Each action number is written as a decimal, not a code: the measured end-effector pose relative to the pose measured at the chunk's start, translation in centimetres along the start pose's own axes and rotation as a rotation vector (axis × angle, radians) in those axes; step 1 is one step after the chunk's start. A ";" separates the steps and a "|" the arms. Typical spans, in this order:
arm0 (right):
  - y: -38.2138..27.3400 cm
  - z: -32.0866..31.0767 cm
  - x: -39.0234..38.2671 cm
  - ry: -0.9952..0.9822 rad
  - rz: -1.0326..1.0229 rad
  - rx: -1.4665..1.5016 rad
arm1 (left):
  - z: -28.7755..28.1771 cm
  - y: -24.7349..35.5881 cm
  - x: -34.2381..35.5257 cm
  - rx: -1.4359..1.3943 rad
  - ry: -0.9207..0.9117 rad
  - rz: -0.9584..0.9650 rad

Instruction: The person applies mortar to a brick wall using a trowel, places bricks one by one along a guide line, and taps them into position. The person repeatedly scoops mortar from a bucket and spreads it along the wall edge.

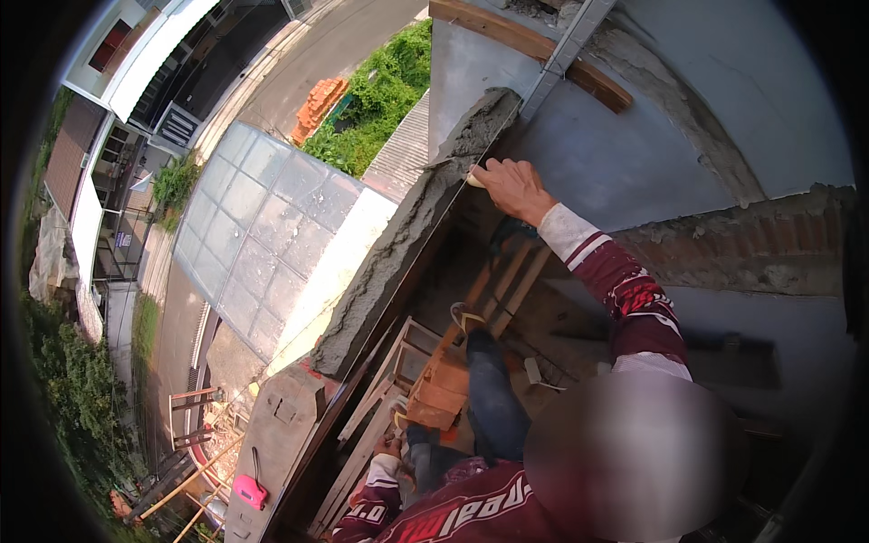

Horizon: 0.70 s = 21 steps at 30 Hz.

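My right hand (511, 185) reaches up to the long wall top coated in rough grey mortar (407, 226), its fingers curled round a short pale tool handle (475, 178) at the mortar's edge; the tool's other end is hard to make out. Low at the centre, my left hand (389, 445) is down beside my leg and the wooden frame, fingers bent; what it holds, if anything, is unclear. A pink tape measure (249, 490) lies on the grey ledge (276, 425) at the lower left.
Below my feet are wooden planks (525, 281), a wooden frame (403, 348) and orange bricks (434, 398). Grey walls (615, 154) rise on the right, with a timber board (489, 23). Outside lie a gridded roof (253, 217), a road, greenery and scaffold poles (190, 471).
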State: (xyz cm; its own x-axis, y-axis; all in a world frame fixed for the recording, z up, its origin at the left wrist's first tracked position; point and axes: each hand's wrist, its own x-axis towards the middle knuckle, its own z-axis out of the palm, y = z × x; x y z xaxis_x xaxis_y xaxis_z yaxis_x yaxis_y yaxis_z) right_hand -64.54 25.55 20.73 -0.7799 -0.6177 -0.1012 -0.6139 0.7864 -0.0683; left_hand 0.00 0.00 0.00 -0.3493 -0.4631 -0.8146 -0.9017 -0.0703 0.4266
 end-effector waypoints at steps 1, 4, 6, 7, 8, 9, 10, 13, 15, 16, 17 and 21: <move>-0.1 0.5 -1.4 0.117 0.031 0.116 | -0.3 1.7 -0.4 -0.024 -0.006 -0.002; 0.0 3.5 -5.5 0.336 0.246 0.340 | -1.1 0.4 -1.7 0.022 0.001 0.011; 1.6 7.1 -6.8 0.456 0.443 0.475 | -1.8 -0.6 -0.9 0.024 -0.016 -0.002; 2.7 9.3 -7.3 0.506 0.538 0.563 | -2.1 -0.6 -1.0 0.046 -0.020 -0.021; 3.6 11.0 -7.8 0.553 0.631 0.650 | -2.3 -0.9 -1.0 0.066 -0.025 -0.043; 4.3 12.2 -7.8 0.542 0.674 0.672 | -2.7 -1.4 -1.2 0.090 -0.023 -0.070; 5.3 13.3 -7.5 0.530 0.717 0.695 | -2.9 -1.8 -1.4 0.082 -0.024 -0.089; 6.0 15.5 -6.2 0.550 0.773 0.745 | -3.3 -2.9 -2.0 -0.006 -0.048 -0.090; 6.7 17.9 -4.6 0.675 0.763 0.773 | -3.5 -3.3 -2.0 0.121 -0.016 -0.032; 6.7 18.6 -3.5 0.648 0.772 0.767 | -3.6 -3.6 -1.9 0.167 -0.017 -0.030; 6.8 19.2 -2.7 0.678 0.782 0.727 | -3.6 -3.7 -1.8 0.213 -0.018 -0.029; 8.0 21.2 -0.5 0.784 0.793 0.645 | -2.8 -1.4 -1.9 0.039 -0.055 -0.099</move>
State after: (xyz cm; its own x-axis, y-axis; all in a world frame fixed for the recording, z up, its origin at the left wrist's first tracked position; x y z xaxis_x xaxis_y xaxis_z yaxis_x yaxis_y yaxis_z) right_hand -66.48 32.31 -0.77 -0.9005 0.3505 0.2573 0.0459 0.6651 -0.7453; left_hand 2.65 -1.46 2.03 -0.2700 -0.4066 -0.8728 -0.9415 -0.0783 0.3277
